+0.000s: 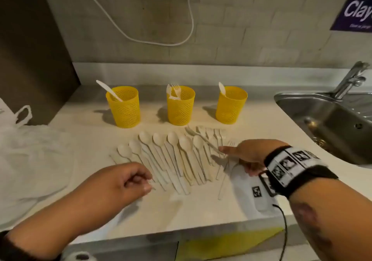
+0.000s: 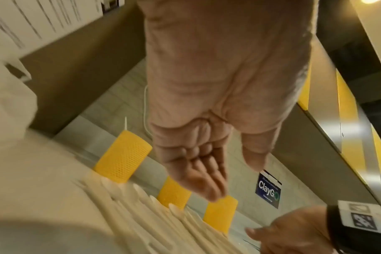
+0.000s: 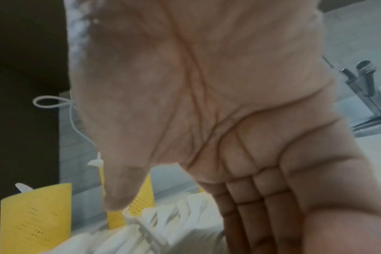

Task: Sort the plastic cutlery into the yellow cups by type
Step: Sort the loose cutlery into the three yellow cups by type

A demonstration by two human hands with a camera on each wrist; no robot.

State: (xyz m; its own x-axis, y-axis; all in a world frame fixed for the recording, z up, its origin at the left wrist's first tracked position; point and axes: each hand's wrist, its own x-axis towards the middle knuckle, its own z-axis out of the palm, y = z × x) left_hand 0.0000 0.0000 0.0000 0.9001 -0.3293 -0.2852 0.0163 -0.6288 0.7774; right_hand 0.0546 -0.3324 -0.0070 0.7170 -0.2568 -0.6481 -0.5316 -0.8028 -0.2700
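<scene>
Three yellow mesh cups stand in a row at the back of the counter. The left cup [image 1: 123,107] holds a knife, the middle cup [image 1: 180,105] forks, the right cup [image 1: 231,105] a spoon. In front of them lies a fanned row of cream plastic cutlery [image 1: 173,156]: spoons and knives, with forks [image 1: 209,135] at the right end. My left hand [image 1: 146,182] hovers at the near handle ends, fingers loosely curled and holding nothing; its palm [image 2: 207,180] is bare. My right hand [image 1: 231,154] reaches flat over the forks, fingers [image 3: 239,197] straight.
A steel sink [image 1: 322,119] with a faucet [image 1: 350,81] is set into the counter at the right. A white plastic bag [image 1: 30,160] lies at the left. A white device [image 1: 251,188] with a black cable sits under my right wrist, near the counter's front edge.
</scene>
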